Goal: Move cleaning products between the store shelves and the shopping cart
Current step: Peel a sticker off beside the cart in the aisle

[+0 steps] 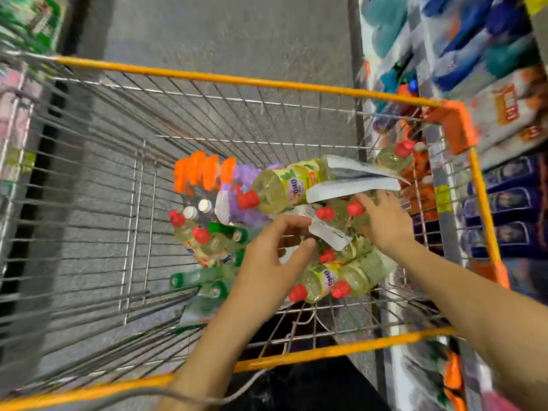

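Bottles [278, 191] of yellow soap with red caps lie in a heap in the cart [237, 80], right under both hands. The left hand [267, 262] reaches in with its fingers and thumb spread apart, and it grips nothing that can be seen. The right hand [385, 223] lies on the heap with straight fingers and holds nothing. Just left of the left hand lie green bottles [189, 277], and past its fingertips lie purple bottles [246, 176] with orange tops. The shelves [489, 84] stand to the right of the right hand. Many products are in the cart already, so the job looks partly done. Whether the next one goes in or out cannot be told.
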Available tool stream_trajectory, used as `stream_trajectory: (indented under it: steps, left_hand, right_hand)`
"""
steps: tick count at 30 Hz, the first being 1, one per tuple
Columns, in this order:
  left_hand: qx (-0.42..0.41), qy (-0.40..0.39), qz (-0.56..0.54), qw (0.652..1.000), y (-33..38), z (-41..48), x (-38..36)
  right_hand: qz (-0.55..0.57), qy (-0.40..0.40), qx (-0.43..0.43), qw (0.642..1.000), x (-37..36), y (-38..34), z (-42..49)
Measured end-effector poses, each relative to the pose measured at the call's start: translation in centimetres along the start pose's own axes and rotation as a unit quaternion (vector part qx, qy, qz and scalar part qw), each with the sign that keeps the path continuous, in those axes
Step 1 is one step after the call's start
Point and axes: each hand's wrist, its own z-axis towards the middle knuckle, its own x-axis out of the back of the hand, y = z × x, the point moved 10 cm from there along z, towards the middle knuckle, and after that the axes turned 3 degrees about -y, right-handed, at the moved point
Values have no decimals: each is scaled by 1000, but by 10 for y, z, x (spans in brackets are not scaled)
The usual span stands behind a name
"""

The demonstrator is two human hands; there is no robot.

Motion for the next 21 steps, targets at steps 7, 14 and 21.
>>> stream_trajectory:
  steps: [7,14,21]
  left_hand:
    - [8,3,12,1000,2,-5,2]
    - [8,-8,37,999,17,-11,-3]
    - [-25,-31,110,993,57,-23,-2]
  right_hand:
    - [74,97,39,992,26,7,-13]
    - [275,229,-26,933,114,30,-84]
    - [516,195,38,833,193,13,-167]
